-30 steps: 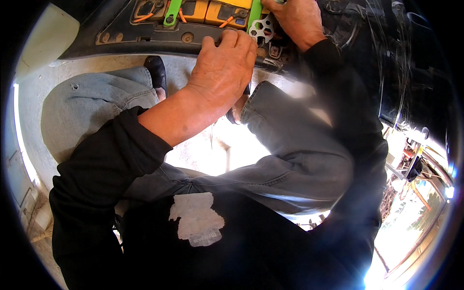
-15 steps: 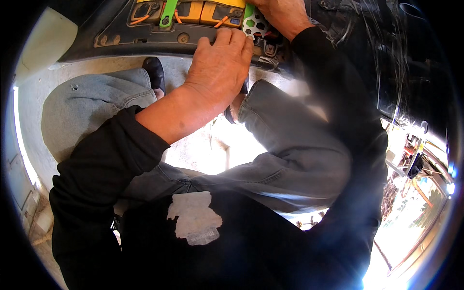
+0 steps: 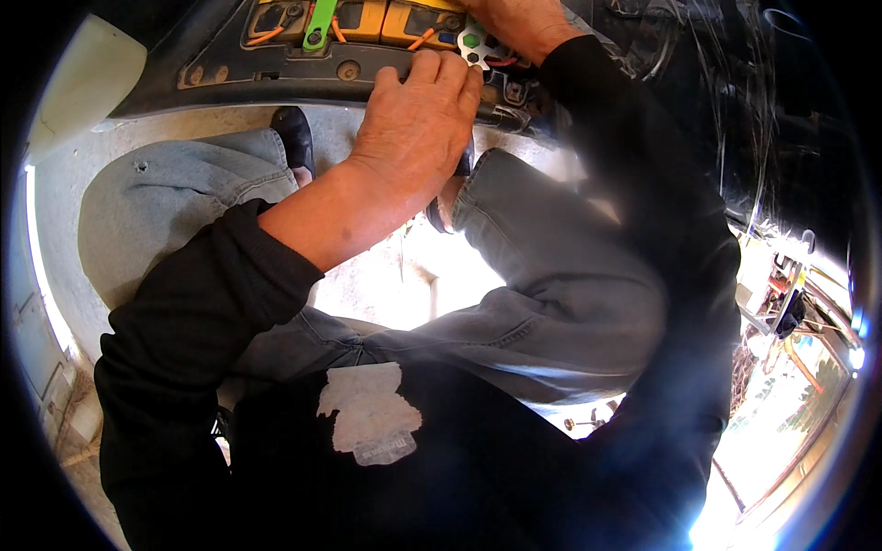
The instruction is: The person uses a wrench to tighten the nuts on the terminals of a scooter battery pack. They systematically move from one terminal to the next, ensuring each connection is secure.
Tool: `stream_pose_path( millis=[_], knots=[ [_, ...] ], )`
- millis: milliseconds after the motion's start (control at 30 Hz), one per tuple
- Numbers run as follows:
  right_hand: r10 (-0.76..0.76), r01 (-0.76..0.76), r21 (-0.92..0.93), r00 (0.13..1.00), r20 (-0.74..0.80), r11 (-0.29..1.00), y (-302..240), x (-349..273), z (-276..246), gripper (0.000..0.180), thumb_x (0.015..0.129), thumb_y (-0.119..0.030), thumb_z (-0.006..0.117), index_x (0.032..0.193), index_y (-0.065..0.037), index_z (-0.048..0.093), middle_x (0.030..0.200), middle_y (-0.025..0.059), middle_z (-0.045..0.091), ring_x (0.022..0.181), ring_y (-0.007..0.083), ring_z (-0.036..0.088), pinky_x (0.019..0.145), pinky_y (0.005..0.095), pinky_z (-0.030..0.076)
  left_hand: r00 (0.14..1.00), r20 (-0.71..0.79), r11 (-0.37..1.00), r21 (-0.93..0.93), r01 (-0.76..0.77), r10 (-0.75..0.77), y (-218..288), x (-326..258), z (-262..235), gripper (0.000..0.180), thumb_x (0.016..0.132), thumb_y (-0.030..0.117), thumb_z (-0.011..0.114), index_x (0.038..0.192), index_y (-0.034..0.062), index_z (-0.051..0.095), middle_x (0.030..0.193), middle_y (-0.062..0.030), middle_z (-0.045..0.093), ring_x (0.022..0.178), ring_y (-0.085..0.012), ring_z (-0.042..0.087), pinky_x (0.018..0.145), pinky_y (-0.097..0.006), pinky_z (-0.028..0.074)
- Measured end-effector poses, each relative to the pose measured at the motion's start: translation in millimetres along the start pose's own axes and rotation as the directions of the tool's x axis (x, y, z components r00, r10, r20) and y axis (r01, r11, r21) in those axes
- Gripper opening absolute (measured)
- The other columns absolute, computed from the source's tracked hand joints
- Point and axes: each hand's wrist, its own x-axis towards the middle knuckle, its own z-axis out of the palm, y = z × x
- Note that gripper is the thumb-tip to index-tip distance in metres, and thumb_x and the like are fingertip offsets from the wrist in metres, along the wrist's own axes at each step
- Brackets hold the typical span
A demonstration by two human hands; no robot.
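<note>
A flat silvery plate with hexagonal holes lies at the right end of a row of orange-yellow batteries, with something green showing through one hole. My left hand has its fingers bent and close together over the front rim of a black battery tray. Its fingertips lie beside the plate's lower end, and whatever they grip is hidden. Just above and right of the plate, my right hand runs off the upper edge, its fingers out of sight. Left of both hands, a bolted green strap crosses the batteries.
Orange cables run across the batteries. Black shiny panels stand to the right, a pale curved panel to the left. My legs in jeans are bent below the tray. Metal tubing and clutter are at the far right.
My right hand has shifted slightly left and down. The holed plate has turned and moved a little left, and green shows through its hole. My left hand has hardly moved.
</note>
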Motion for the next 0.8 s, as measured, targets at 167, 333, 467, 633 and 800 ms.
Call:
stream_pose_path(
  millis=[167,333,467,633,800],
  knots=[
    [-0.117,0.118,0.060,0.993,-0.020,0.991,12.7,-0.3,-1.6,0.034,0.087,-0.031,0.074,0.101,-0.001,0.068,0.095,0.0238,0.065,0.086,0.0418,0.066,0.077,0.0510,0.053,0.999,0.038,0.995,0.095,-0.019,0.015,0.3,1.0,-0.2,0.057,0.084,0.021,0.067,0.138,0.0053,0.060,0.117,-0.0071,0.057,0.112,-0.0242,0.052,0.079,-0.039,0.044],
    [-0.053,0.054,0.012,0.998,-0.033,0.998,2.9,-4.6,-1.9,0.036,0.088,-0.031,0.074,0.103,0.000,0.067,0.095,0.0233,0.064,0.086,0.0410,0.066,0.075,0.0506,0.053,1.000,0.011,0.997,0.075,-0.014,0.013,-0.2,-0.9,3.7,0.056,0.084,0.022,0.067,0.137,0.0053,0.060,0.118,-0.0072,0.057,0.112,-0.0240,0.052,0.079,-0.039,0.044],
    [-0.066,0.066,0.032,0.998,-0.020,0.997,2.9,-2.4,-4.9,0.037,0.088,-0.031,0.074,0.105,0.001,0.066,0.097,0.0230,0.064,0.086,0.0408,0.065,0.075,0.0509,0.053,1.000,0.024,0.996,0.093,-0.015,0.013,0.4,-0.8,1.0,0.057,0.085,0.022,0.067,0.139,0.0050,0.059,0.118,-0.0071,0.057,0.113,-0.0240,0.051,0.079,-0.039,0.044],
    [-0.226,0.229,0.042,0.972,-0.063,0.973,6.8,3.1,0.7,0.035,0.090,-0.030,0.072,0.106,0.000,0.066,0.097,0.0204,0.064,0.086,0.0389,0.066,0.073,0.0490,0.053,0.999,0.040,0.993,0.114,-0.017,0.012,1.4,0.5,-1.2,0.057,0.086,0.022,0.067,0.140,0.0050,0.059,0.119,-0.0073,0.057,0.113,-0.0241,0.051,0.080,-0.039,0.044],
    [-0.366,0.357,0.119,0.928,0.067,0.927,-27.8,17.6,3.1,0.026,0.092,-0.026,0.068,0.104,-0.003,0.066,0.094,0.0189,0.063,0.090,0.0380,0.065,0.076,0.0469,0.054,1.000,0.013,1.000,0.001,-0.002,0.002,1.6,0.5,0.7,0.062,0.083,0.012,0.066,0.143,0.0009,0.056,0.119,-0.0143,0.055,0.113,-0.0292,0.052,0.081,-0.042,0.044]
  ],
)
